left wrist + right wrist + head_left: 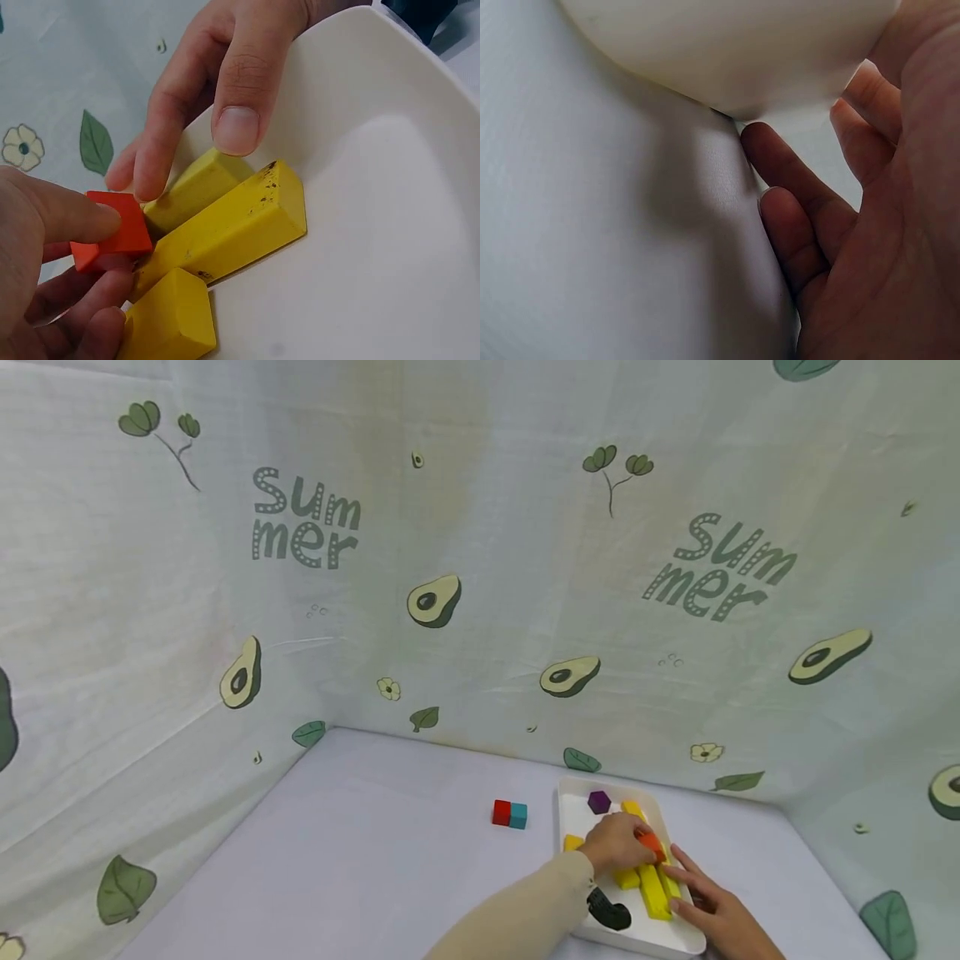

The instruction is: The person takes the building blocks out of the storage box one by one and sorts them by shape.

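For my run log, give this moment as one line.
left hand: pinches small orange block | right hand: steadies white plastic tray, fingers on long yellow blocks

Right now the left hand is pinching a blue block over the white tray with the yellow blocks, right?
Not quite. The block pinched by the left hand is orange, not blue; the left wrist view shows this. It is indeed over the white tray with the yellow blocks.
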A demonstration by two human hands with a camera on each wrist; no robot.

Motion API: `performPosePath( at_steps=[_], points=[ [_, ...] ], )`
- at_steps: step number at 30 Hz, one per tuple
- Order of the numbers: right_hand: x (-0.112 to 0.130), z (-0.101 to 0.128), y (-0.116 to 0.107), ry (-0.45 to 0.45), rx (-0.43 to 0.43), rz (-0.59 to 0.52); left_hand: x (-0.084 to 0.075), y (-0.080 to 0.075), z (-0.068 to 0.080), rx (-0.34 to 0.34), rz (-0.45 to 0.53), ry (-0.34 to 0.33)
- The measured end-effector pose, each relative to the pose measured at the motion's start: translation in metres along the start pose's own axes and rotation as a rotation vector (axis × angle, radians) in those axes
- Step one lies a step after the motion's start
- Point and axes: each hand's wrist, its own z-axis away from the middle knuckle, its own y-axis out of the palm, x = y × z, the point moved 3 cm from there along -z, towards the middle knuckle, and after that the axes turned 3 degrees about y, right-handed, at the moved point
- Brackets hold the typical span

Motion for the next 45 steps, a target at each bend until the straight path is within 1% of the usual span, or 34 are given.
performPosePath(
  at_steps=[4,7,9,13,15,18,21,24,28,35,40,45],
  points=[
    [0.0,-0.002,0.004,-0.003,0.001,-0.001,0.006,-0.005,0.004,-0.019,0.087,-0.011],
    [0.0,-0.002,0.005,-0.008,-0.007,0.014,0.009,-0.011,0.006,-0.026,0.168,0.005],
    [0.001,-0.002,0.005,0.001,-0.008,0.002,0.009,-0.017,0.008,-0.029,0.215,0.018],
    [0.002,-0.002,0.005,0.008,-0.005,-0.014,0.008,-0.028,0.01,-0.005,0.289,0.037],
    [0.001,-0.001,0.004,0.009,-0.009,-0.007,0.006,-0.034,0.01,0.005,0.286,0.044],
    [-0.001,-0.001,0.0,0.005,-0.014,0.015,0.002,-0.04,0.011,0.007,0.253,0.06],
    [-0.002,0.0,-0.002,0.014,-0.01,0.011,0.0,-0.044,0.012,0.001,0.224,0.06],
    [-0.004,-0.001,-0.003,0.028,-0.002,-0.003,0.0,-0.049,0.014,0.004,0.225,0.071],
    [-0.005,0.0,-0.005,0.03,0.006,0.012,0.001,-0.054,0.015,-0.003,0.222,0.102],
    [-0.005,0.001,-0.003,0.045,0.013,0.036,0.006,-0.061,0.021,0.016,0.244,0.117],
    [-0.004,-0.002,-0.001,0.026,0.02,0.034,0.009,-0.067,0.024,0.016,0.242,0.132],
    [-0.003,-0.005,0.0,0.029,0.024,0.049,0.008,-0.075,0.027,0.024,0.184,0.149]
  ],
)
